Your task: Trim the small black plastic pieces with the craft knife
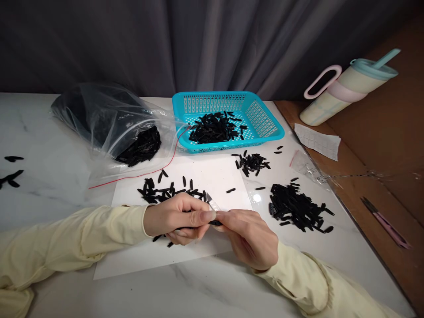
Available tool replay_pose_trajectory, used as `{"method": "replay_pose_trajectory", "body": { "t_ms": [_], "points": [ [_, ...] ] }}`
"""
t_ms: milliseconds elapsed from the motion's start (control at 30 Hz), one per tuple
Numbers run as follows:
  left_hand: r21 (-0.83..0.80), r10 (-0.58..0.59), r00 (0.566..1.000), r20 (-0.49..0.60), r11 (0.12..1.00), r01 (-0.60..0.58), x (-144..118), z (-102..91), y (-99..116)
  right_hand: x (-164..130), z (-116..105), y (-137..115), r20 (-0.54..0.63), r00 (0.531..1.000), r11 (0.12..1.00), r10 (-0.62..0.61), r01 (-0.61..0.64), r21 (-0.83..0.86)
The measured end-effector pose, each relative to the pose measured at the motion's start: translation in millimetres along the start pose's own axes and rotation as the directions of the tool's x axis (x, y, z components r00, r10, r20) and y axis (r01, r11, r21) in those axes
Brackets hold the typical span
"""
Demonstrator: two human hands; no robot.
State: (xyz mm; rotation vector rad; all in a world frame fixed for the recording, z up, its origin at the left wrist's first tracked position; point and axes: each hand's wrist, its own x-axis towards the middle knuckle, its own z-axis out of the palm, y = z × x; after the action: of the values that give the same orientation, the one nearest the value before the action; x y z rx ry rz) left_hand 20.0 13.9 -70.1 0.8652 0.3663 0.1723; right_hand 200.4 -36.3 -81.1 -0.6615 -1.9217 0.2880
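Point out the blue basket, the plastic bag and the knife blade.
blue basket (274, 129): head view, on its right rim.
plastic bag (99, 115): head view, on its clear upper side.
knife blade (212, 202): head view, on the silver tip above the hands.

No legible text, label or number anywhere.

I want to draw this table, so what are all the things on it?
basket: one, turquoise, back middle, black pieces inside
plastic bag: one, clear, back left, black pieces inside
black pieces: many, in piles on table and paper
paper sheet: one, white, under hands
tumbler: one, cream with blue lid, far right
snips: one, pink, right edge
left hand: holds small blade
right hand: pinches black piece
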Motion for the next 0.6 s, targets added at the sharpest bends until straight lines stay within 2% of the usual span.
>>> {"method": "replay_pose_trajectory", "body": {
  "t_ms": [600],
  "points": [
    [0.0, -0.019, 1.0, 0.002, 1.0, 0.019, -1.3, 1.4, 1.6, 2.9, 0.8, -0.2, -0.008, 1.0, 1.0, 0.0, 0.001, 0.024]
  ]
}}
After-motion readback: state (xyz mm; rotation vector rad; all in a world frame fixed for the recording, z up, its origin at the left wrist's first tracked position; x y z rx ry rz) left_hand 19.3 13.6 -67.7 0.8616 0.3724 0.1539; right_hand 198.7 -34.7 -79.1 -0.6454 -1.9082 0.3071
